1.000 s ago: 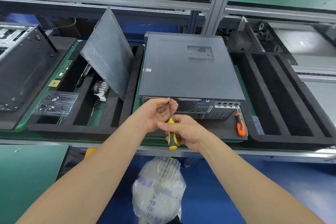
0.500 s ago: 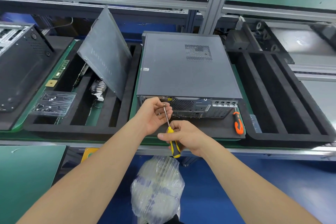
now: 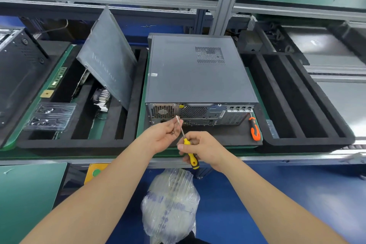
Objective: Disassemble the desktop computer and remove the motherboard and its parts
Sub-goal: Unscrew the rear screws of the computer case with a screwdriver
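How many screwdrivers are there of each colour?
Yellow screwdriver, held in the right hand: 1
Orange screwdriver, lying beside the computer: 1
Total: 2

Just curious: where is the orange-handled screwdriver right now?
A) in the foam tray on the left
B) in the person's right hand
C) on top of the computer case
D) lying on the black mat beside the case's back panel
D: the orange-handled screwdriver lies on the black mat by the right end of the computer case back panel, touched by no hand; the right hand holds the yellow-handled screwdriver.
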The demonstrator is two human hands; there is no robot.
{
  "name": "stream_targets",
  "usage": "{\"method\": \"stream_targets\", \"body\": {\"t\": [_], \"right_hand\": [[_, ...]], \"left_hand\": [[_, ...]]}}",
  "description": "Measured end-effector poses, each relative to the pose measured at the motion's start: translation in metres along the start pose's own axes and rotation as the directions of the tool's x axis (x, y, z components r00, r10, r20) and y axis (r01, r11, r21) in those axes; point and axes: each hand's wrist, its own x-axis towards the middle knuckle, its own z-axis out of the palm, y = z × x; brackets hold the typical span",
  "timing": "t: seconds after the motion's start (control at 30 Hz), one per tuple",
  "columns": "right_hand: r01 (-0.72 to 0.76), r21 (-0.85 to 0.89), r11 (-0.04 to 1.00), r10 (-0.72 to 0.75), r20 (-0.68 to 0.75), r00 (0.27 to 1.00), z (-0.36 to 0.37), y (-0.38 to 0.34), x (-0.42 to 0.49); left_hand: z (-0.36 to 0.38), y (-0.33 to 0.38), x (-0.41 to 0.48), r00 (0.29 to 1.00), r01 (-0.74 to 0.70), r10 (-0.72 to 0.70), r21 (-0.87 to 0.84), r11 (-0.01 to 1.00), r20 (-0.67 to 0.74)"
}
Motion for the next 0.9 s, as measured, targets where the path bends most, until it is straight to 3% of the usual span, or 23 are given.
{"method": "stream_targets", "body": {"t": [0.13,0.3,0.47,0.7,0.9], "right_hand": [[0.036,0.028,0.999,-0.034,-0.069,0.997,-0.005,0.008,-0.004],[0.05,0.023,0.998,-0.044,-0.231,0.972,-0.027,0.026,-0.015],[0.095,0.18,0.979,-0.002,-0.458,0.889,-0.075,0.038,-0.021],[0.071,0.184,0.98,0.068,-0.653,0.754,-0.194,0.049,-0.009],[-0.135,0.023,0.991,0.113,-0.697,0.708,-0.309,0.065,0.001]], "left_hand": [[0.005,-0.008,0.002,0.99,0.138,-0.137,-0.042,0.99,0.035],[0.03,-0.037,0.007,0.98,0.198,-0.197,0.066,0.978,-0.023],[0.075,-0.074,0.015,0.973,0.222,-0.229,0.245,0.944,-0.003],[0.175,-0.135,0.056,0.989,0.096,-0.131,0.374,0.922,0.069],[0.265,-0.177,0.12,0.997,-0.041,0.011,0.427,0.904,0.073]]}}
